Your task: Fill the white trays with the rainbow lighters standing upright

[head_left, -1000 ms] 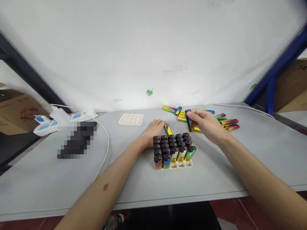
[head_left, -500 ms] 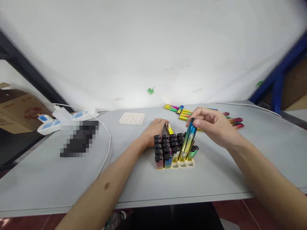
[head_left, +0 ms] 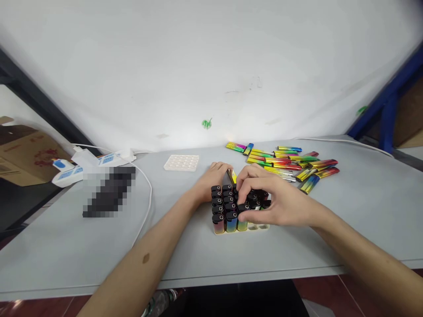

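- Lighter (head_left: 243,220) is clamped by right hand (head_left: 280,200) in front row of tray (head_left: 258,230).
- Left hand (head_left: 211,180) is rested beside tray; its grip cannot be told.
- Metallic cases (head_left: 277,161) are strewn on desk (head_left: 185,259).

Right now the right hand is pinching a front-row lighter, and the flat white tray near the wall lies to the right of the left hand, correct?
Not quite: the head view shows the flat white tray to the left of the left hand. The right hand is pinching a front-row lighter.
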Tool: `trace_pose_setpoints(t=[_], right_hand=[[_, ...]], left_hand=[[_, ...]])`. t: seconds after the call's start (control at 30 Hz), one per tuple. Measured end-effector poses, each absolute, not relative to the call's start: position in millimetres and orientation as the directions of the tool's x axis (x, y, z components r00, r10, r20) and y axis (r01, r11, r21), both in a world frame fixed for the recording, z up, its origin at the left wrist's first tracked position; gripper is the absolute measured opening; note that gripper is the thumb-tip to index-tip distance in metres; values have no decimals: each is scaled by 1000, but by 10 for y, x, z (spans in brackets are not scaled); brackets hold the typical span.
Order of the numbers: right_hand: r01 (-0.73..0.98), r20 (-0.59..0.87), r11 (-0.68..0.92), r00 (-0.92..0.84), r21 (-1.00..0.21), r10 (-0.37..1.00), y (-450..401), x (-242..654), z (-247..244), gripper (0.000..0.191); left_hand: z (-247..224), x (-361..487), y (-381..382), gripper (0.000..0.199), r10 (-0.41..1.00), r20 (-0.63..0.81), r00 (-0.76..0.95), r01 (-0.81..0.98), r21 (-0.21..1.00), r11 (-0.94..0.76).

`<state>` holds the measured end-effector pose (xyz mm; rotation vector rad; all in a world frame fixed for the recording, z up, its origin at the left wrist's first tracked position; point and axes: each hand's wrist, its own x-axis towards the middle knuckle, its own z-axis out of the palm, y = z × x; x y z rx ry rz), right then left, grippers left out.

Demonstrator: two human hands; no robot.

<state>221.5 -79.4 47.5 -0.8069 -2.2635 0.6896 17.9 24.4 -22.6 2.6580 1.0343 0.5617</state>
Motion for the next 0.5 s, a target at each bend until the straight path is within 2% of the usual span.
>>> trace_pose_setpoints(t=[0.13, 0.23, 0.3, 0.43, 0.5], right_hand=[[373, 373, 684, -627, -627, 684, -809, 2212, 496, 26], [331, 409, 678, -599, -657, 689, -767, 2246, 494, 21], [343, 453, 634, -477, -693, 753, -692, 2283, 462, 18], [511, 450, 424, -81, -747, 890, -474, 2364, 329, 29], [551, 414, 359, -26, -753, 910, -385, 2383, 257, 31]], left_hand=[[-215, 174, 234, 45, 689, 258, 678, 600, 348, -720], [-200, 182, 210, 56, 719, 258, 645, 617, 379, -690], [-189, 199, 195, 66, 733, 285, 618, 612, 411, -676], [-147, 248, 162, 78, 712, 425, 558, 567, 432, -702], [-113, 262, 144, 78, 677, 492, 547, 554, 393, -733]])
